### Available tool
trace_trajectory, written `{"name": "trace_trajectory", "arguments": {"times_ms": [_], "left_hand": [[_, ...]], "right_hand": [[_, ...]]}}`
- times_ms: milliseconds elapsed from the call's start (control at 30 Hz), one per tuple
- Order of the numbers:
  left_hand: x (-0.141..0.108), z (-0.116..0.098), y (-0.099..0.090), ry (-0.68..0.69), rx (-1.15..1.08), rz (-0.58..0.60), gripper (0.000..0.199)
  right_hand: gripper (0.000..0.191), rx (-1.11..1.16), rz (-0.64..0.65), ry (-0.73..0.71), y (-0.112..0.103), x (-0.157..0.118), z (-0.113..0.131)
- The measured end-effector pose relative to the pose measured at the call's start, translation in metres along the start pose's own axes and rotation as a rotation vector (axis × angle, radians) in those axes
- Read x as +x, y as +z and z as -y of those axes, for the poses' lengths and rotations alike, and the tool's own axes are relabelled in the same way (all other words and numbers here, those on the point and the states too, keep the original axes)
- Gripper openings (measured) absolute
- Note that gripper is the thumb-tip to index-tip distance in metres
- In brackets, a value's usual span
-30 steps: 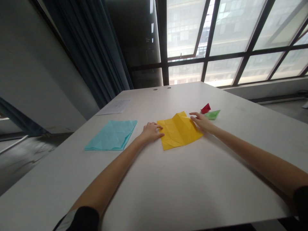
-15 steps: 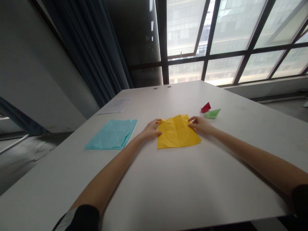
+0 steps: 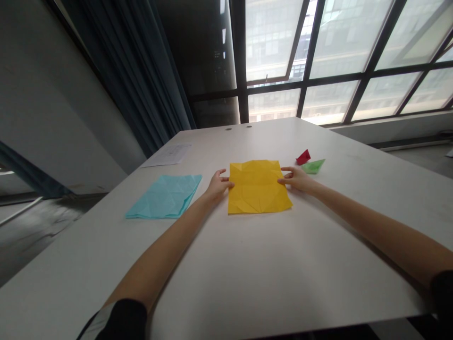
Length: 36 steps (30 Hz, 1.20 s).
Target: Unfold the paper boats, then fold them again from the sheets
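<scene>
A creased sheet of yellow paper [image 3: 260, 186] lies spread on the table between my two hands, fold lines running across it. At its left edge, my left hand [image 3: 217, 185] pinches the paper, thumb on top and the index finger lifted away. My right hand [image 3: 297, 180] holds the opposite edge, its thumb over the paper and its upper fingers stretched along the side. Just beyond the right hand sit a folded green paper piece [image 3: 313, 166] and a folded red paper piece [image 3: 303, 157].
A stack of light blue paper sheets [image 3: 164, 196] lies to the left, near my left forearm. Farther back on that side is a white printed sheet [image 3: 168, 156]. The white table [image 3: 226, 278] reaches toward a dark curtain [image 3: 141, 71] and windows [image 3: 272, 42].
The yellow paper has turned slightly, shifted a little away from me and to the left, and lies flatter with a different crease pattern showing. Both hands have moved slightly at its edges.
</scene>
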<state>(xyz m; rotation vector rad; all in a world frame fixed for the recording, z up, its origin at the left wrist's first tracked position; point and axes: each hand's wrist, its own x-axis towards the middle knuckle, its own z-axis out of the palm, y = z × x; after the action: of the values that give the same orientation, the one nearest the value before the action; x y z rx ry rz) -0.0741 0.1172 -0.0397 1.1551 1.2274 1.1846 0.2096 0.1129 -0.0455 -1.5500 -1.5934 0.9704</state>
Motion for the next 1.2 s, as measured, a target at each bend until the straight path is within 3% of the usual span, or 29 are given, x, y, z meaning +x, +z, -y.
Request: {"name": "trace_trajectory", "arguments": {"times_ms": [100,267,600,733,933,1067,1200], "left_hand": [[0.002,0.002,-0.003,-0.004,-0.024,0.020,0.070],[0.004,0.003,-0.007,0.044,0.098,0.052,0.055],[0.006,0.006,-0.011,0.191,0.214,0.153,0.023],[0.007,0.008,-0.017,0.292,0.415,0.177,0.019],[0.007,0.006,-0.019,0.475,0.843,0.178,0.036],[-0.004,-0.007,-0.010,0.519,1.059,0.221,0.034],[-0.026,-0.023,0.008,0.557,1.247,0.367,0.019]], "right_hand": [[0.056,0.056,0.027,0.012,-0.004,-0.001,0.003],[0.025,0.119,0.069,0.007,-0.007,-0.001,0.005],[0.022,0.107,0.150,-0.168,-0.010,0.005,-0.003],[0.016,-0.121,0.126,-0.219,-0.013,0.008,-0.007],[0.031,-0.451,0.143,-0.286,-0.012,0.004,0.000],[0.031,-0.631,0.177,-0.342,-0.009,-0.004,0.013],[0.029,-0.754,0.207,-0.428,-0.003,-0.015,0.026]]}}
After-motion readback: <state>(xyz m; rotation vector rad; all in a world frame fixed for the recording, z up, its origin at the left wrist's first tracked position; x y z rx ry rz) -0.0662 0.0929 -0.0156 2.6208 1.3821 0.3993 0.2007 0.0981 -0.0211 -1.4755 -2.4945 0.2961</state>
